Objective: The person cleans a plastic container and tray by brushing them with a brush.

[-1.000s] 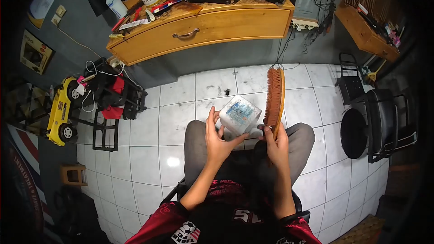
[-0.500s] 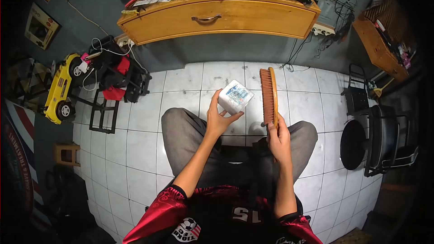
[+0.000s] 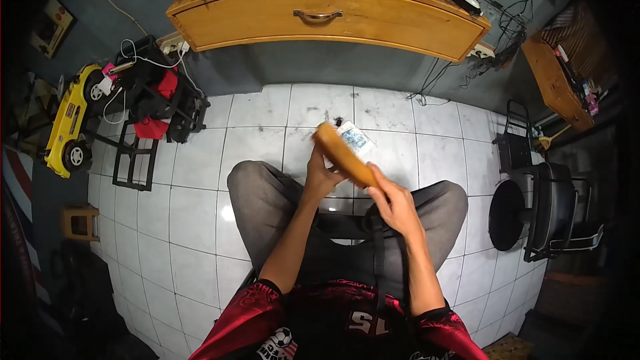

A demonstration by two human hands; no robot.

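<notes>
- In the head view, the brush [image 3: 345, 155] slants in front of the person, with its smooth wooden back on top (its far end looks a bit blurry).
- The white box [image 3: 359, 140] is partly behind the brush. Its blue-smudged side peeks out past the brush's right edge. I cannot tell if the bristles touch it.
- The left hand [image 3: 323, 177] is just left of the brush and holds the box. The thumb shows under the brush, but most fingers are hidden, so I cannot tell if they are spread.
- The right hand [image 3: 396, 205] is at the brush's near end. Its fingers and thumb are pinching the wood.
- Far past the brush is a wooden drawer [image 3: 320, 27] with a metal handle.
- Well left of the brush is a yellow toy car [image 3: 72, 123].
- Well right of it is a black round seat [image 3: 507, 215].
</notes>
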